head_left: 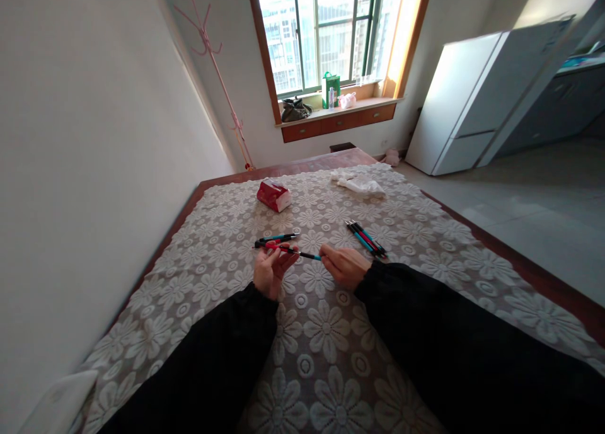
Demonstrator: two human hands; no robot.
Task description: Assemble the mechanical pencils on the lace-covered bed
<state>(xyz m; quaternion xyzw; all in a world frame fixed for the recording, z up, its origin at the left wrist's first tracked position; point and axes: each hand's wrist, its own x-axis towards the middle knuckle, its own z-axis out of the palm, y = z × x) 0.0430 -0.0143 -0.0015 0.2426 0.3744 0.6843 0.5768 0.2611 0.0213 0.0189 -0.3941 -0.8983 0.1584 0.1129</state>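
Observation:
My left hand point(269, 275) has its fingers closed around a red and black pen point(278, 247). My right hand point(346, 268) pinches a blue and black pen point(310, 256), whose tip points left and comes close to the end of the red pen; I cannot tell whether they touch. Just beyond my left hand lies a small group of blue and black pens point(278, 238) on the tablecloth, partly overlapped by the held red pen. Beyond my right wrist, a bundle of several pens point(365, 237), blue, red and black, lies side by side at a slant.
A lace flower-patterned tablecloth point(326, 327) covers the table. Farther back are a red tissue pack point(273, 196) and a crumpled white plastic bag point(362, 185). A wall point(94, 138) runs along the left side. A white fridge point(466, 100) stands back right.

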